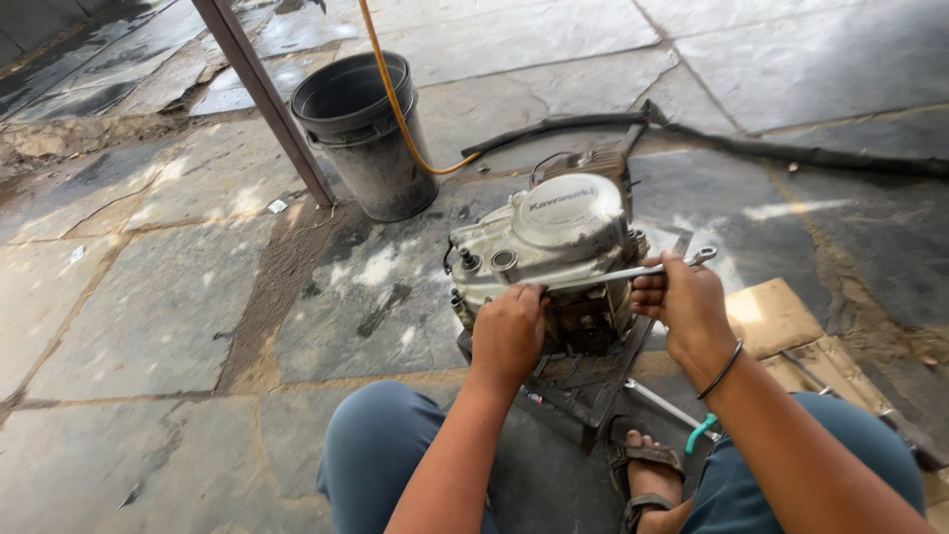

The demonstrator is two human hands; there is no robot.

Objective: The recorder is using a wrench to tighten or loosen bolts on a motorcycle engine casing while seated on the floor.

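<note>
left hand (507, 331) — fingers pressed on engine (554, 247) | right hand (682, 297) — fingers gripping wrench (633, 271) | stone floor (148, 297)

Bright daylight glares off wet stone paving (791, 59) at upper right; foreground lies in soft shade, sharp, edges slightly bowed.

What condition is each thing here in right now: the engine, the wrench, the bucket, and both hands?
Engine: upright on a metal stand, side cover on, grimy.
Wrench: level across the engine, held at both ends.
Left hand: closed on the wrench's engine end.
Right hand: gripping the wrench handle.
Bucket: upright, open, orange hose running into it.
</note>
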